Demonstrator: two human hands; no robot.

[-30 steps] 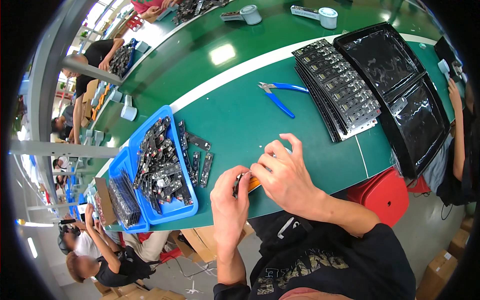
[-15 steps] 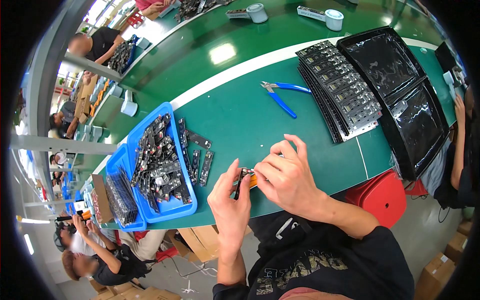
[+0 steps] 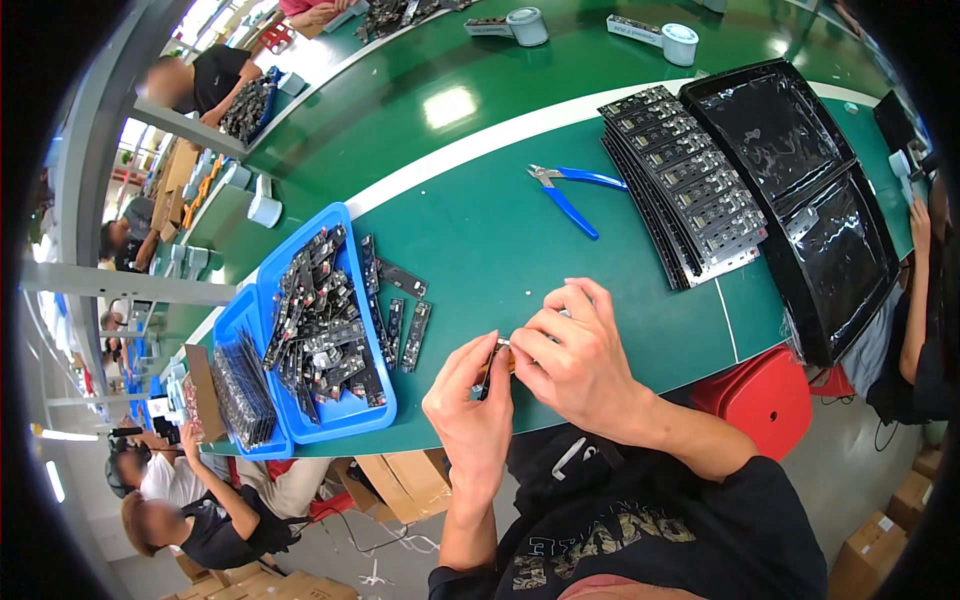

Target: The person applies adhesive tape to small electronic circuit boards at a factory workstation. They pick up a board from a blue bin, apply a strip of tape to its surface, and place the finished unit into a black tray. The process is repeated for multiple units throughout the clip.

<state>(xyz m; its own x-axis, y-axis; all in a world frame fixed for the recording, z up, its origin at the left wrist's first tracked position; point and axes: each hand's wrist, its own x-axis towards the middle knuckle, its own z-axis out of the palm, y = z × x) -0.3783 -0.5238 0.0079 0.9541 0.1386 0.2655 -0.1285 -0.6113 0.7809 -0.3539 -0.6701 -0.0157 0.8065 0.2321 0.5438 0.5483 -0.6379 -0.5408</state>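
Note:
Near the table's front edge, my left hand (image 3: pixel 468 410) pinches a small black circuit board (image 3: pixel 488 378), held on edge and mostly covered by the fingers. Against the board's upper end press the fingertips of my right hand (image 3: pixel 580 355). Its thumb and forefinger are closed on something small that I cannot make out. A bit of orange (image 3: pixel 512 362) shows between the two hands; its kind is hidden. Left of my hands, a blue tray (image 3: pixel 376 418) is heaped with small circuit boards (image 3: pixel 325 330), and several loose boards (image 3: pixel 413 338) lie beside it.
Blue-handled side cutters (image 3: pixel 570 205) lie beyond my hands. Stacked circuit board panels (image 3: pixel 690 180) and a black tray (image 3: pixel 775 130) with plastic film stand at right. A second blue tray (image 3: pixel 275 452) holds more panels. A red stool (image 3: pixel 765 405) is under the table edge. Other people work nearby.
My left hand has tilted and moved slightly right, closer to my right hand, covering more of the board and the orange piece. At lower left, a co-worker's arm has shifted.

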